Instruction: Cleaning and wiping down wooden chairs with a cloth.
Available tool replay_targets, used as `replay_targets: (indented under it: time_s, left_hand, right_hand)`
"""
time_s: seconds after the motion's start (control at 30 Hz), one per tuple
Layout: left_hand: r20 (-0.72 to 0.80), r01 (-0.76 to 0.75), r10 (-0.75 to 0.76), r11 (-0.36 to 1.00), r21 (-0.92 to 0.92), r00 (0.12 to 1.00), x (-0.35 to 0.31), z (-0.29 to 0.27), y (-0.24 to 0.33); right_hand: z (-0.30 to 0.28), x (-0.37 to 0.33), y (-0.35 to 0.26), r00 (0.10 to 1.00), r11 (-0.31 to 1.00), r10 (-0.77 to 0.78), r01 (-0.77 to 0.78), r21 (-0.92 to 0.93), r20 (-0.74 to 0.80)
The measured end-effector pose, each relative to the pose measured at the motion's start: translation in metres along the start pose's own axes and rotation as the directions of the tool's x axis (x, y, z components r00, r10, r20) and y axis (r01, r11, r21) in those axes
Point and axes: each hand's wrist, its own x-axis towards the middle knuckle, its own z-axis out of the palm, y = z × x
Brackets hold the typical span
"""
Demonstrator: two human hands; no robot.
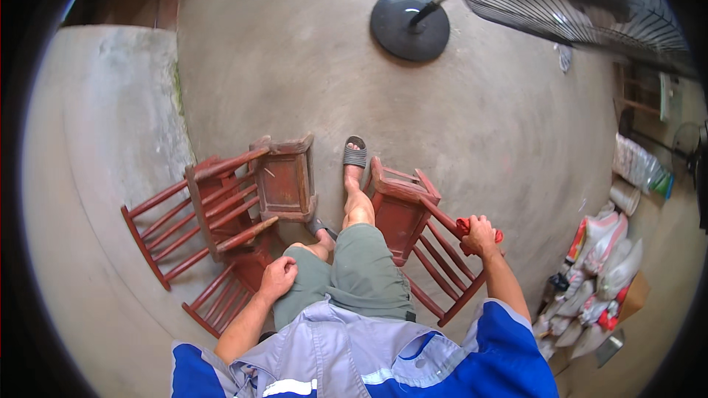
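My right hand (481, 237) grips a bunched red cloth (464, 227) against the upper side rail of a red-brown wooden chair (402, 217). That chair stands just right of my legs, its spindled back toward me. Near my left thigh, my left hand (280, 278) rests with its fingers curled in and nothing visible in them. Left of my legs is a cluster of similar worn wooden chairs (228, 210), set close together. One of them shows a panelled seat (283, 183) with chipped edges.
A standing fan with a round black base (410, 26) and a wire cage (575, 4) is at the far right. Several sacks and bags (597, 273) are piled along the right wall. To the left runs a pale concrete wall (125, 103). My sandalled foot (355, 153) is on the concrete floor.
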Motion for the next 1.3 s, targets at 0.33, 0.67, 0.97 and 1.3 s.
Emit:
replay_targets:
  time_s: [0.33, 0.67, 0.97, 1.3]
  left_hand:
    - [0.042, -0.073, 0.067, 0.985, 0.156, 0.997, 0.050, -0.056, 0.080]
    - [0.075, -0.074, 0.062, 0.981, 0.178, 0.995, 0.080, -0.082, 0.105]
    - [0.246, -0.450, 0.379, 0.794, 0.408, 0.892, 0.137, -0.083, 0.170]
    - [0.602, -0.667, 0.316, 0.501, 0.551, 0.734, 0.211, -0.083, 0.206]
  right_hand:
    - [0.017, 0.026, 0.008, 0.928, 0.980, 0.194, -0.168, -0.108, 0.317]
    - [0.052, -0.008, 0.015, 0.942, 0.970, 0.241, -0.238, -0.039, 0.234]
    - [0.058, 0.018, 0.009, 0.953, 0.953, 0.302, -0.302, -0.018, -0.014]
    - [0.092, 0.007, 0.009, 0.944, 0.972, 0.201, -0.226, -0.065, -0.263]
